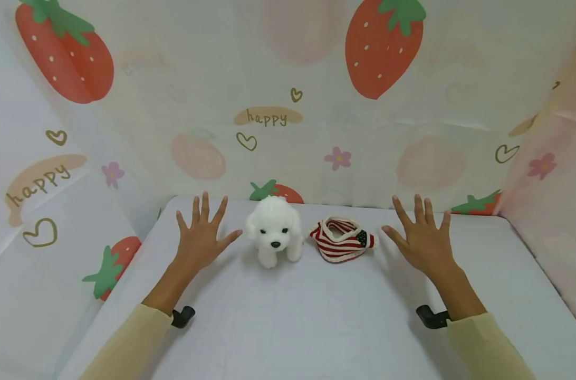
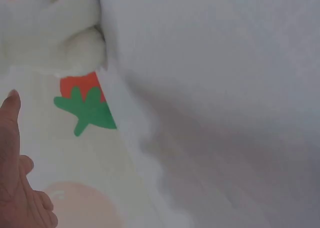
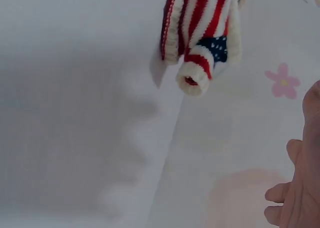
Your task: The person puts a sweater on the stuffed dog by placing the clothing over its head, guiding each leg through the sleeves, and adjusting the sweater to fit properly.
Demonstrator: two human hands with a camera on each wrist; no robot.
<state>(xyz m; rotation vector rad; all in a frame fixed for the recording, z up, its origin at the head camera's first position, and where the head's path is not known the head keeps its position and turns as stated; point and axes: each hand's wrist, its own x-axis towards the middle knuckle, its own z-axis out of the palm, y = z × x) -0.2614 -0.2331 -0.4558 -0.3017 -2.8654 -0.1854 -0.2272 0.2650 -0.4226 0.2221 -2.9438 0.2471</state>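
Note:
A white plush dog (image 1: pixel 275 227) stands upright on the white table, facing the head camera. Beside it on the right lies a small knitted sweater (image 1: pixel 337 248) with red and white stripes, cream edges and a dark blue patch with white dots. My left hand (image 1: pixel 200 240) is spread, palm down, to the left of the dog, its thumb pointing toward it. To the right of the sweater my right hand (image 1: pixel 423 240) is spread the same way, thumb nearest a sleeve. Both hands hold nothing. The right wrist view shows the sweater's cuff (image 3: pixel 195 82) close up.
The white-covered table (image 1: pixel 288 327) reaches back to a strawberry-printed curtain (image 1: pixel 307 174), which also hangs along both sides. A black wrist strap (image 1: pixel 183 316) shows at the left sleeve and a matching black strap (image 1: pixel 432 316) at the right sleeve.

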